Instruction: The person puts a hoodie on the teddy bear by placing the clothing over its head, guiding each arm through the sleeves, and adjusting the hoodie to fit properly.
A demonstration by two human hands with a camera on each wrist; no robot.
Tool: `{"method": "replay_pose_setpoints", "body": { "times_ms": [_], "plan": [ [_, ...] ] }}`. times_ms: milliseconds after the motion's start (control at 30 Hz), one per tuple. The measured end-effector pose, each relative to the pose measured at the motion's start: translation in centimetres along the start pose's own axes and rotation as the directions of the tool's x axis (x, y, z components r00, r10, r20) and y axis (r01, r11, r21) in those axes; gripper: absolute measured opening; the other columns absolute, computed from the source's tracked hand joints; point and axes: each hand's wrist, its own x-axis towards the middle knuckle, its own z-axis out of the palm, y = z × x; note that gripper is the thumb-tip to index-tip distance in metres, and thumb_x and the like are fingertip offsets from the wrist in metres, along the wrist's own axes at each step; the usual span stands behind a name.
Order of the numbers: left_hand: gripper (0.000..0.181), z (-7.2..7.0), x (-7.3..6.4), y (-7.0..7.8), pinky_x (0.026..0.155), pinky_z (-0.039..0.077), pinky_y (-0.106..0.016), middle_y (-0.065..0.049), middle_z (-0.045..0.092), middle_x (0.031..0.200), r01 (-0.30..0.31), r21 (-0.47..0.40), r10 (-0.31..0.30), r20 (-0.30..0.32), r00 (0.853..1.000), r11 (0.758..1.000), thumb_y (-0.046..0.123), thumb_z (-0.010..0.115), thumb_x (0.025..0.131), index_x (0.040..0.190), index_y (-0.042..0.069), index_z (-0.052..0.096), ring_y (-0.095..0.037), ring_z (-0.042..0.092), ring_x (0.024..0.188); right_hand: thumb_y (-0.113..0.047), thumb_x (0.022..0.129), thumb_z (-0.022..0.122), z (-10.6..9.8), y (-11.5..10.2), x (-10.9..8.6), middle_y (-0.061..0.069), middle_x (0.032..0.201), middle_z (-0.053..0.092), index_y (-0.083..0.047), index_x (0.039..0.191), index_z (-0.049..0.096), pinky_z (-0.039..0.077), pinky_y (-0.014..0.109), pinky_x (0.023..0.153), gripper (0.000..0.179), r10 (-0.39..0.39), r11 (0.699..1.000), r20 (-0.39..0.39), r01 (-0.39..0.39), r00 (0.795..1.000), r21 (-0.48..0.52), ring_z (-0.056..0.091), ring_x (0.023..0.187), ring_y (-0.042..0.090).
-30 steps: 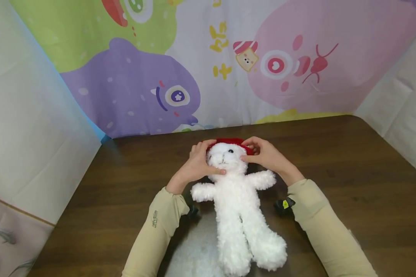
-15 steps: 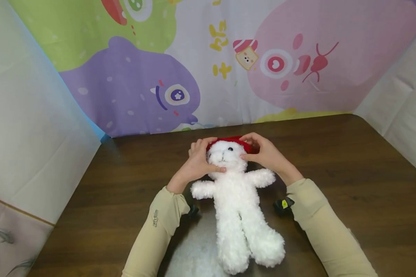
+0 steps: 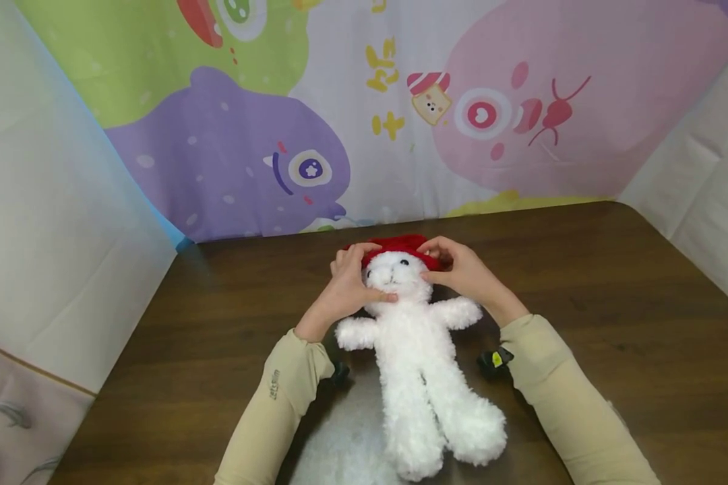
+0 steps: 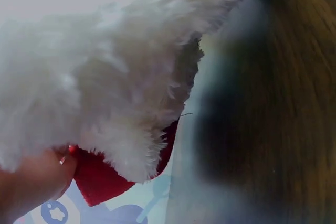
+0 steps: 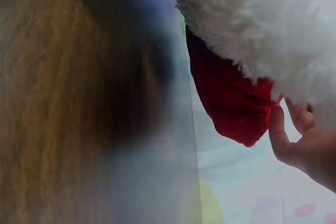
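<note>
Plush toy point(image 3: 415, 350), white and shaggy, lies face up on the table point(image 3: 558, 256), its head between your two hands and its legs on the near side of them; a red hat point(image 3: 403, 244) sits over the crown, right at your fingertips. Your left hand point(image 3: 347, 279) spans one side of the head, thumb across the chin and fingers bent onto the brim; your right hand point(image 3: 464, 269) sets its thumb on the opposite cheek and hooks its fingers on the brim there; how hard either one presses, you cannot tell.

Expect the toy to be light, soft and forgiving, unlikely to slip or break; its head probably squashes easily, so cup it gently at the cheeks; the hat looks like limp, fuzzy cloth, best taken by the brim at both sides.

Lettering on the left sleeve point(image 3: 267, 417), behind your left hand, seems to read "Let's slim"; beyond your hands, yellow characters point(image 3: 389, 126) on the backdrop point(image 3: 364, 168) run sideways and cannot be read for sure.
</note>
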Motion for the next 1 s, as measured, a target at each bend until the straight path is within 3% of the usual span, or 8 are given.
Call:
{"method": "replay_pose_setpoints", "body": {
  "times_ms": [200, 500, 667, 833, 1000],
  "plan": [
    [0.080, 0.1, 0.0, 0.4, 0.097, 0.020, -0.047, -0.008, 0.043, 0.123, 0.017, -0.011, -0.017, -0.027, 0.999, 1.000, 0.031, 0.082, 0.063, 0.127, 0.012, 0.038, -0.024, 0.029, 0.111, -0.008, 0.081, 0.067, 0.3, 2.2, 0.7, 0.011, 0.098, 0.054, -0.004, 0.109, 0.055, 0.044, 0.028, 0.073, 0.031, -0.032, 0.999, -0.005, 0.032, 0.999, 0.010, 0.048, 0.085, 0.021],
    [0.068, 0.5, 0.0, 0.7, 0.094, 0.019, -0.044, -0.006, 0.050, 0.111, 0.003, 0.049, 0.001, -0.073, 0.997, 0.999, 0.032, 0.083, 0.061, 0.115, 0.010, 0.047, -0.022, 0.036, 0.101, -0.001, 0.081, 0.063, 0.5, 1.9, 0.6, 0.013, 0.091, 0.056, -0.001, 0.096, 0.057, 0.044, 0.031, 0.075, 0.016, -0.062, 0.998, -0.017, 0.062, 0.998, -0.002, 0.049, 0.086, 0.023],
    [0.069, -0.2, -0.1, 0.7, 0.092, 0.019, -0.043, -0.006, 0.049, 0.116, -0.009, 0.092, 0.009, -0.002, 1.000, 0.996, 0.039, 0.079, 0.066, 0.119, 0.009, 0.046, -0.023, 0.035, 0.104, -0.006, 0.083, 0.063, 0.5, 2.3, 0.7, 0.011, 0.100, 0.056, -0.003, 0.097, 0.058, 0.044, 0.035, 0.081, 0.015, -0.046, 0.998, -0.045, 0.043, 0.998, -0.051, 0.050, 0.092, 0.023],
    [0.066, -1.3, -0.2, 0.4, 0.098, 0.015, -0.047, -0.007, 0.047, 0.124, 0.003, 0.034, -0.007, 0.104, 0.995, 0.999, 0.037, 0.071, 0.076, 0.128, 0.009, 0.042, -0.024, 0.035, 0.111, -0.011, 0.085, 0.062, 0.4, 1.8, 0.6, 0.010, 0.102, 0.057, -0.006, 0.103, 0.057, 0.046, 0.034, 0.076, 0.020, 0.009, 0.997, -0.050, -0.013, 0.999, -0.072, 0.052, 0.089, 0.023],
    [0.057, -1.4, -0.2, 0.1, 0.099, 0.014, -0.048, -0.007, 0.049, 0.123, 0.019, 0.017, -0.021, 0.119, 0.993, 1.000, 0.031, 0.067, 0.081, 0.127, 0.009, 0.045, -0.024, 0.040, 0.111, -0.014, 0.087, 0.060, 0.6, 1.3, 0.6, 0.010, 0.102, 0.061, -0.007, 0.113, 0.058, 0.048, 0.032, 0.073, 0.027, 0.027, 0.989, -0.032, -0.032, 0.999, -0.143, 0.056, 0.087, 0.021]
  ]
}}
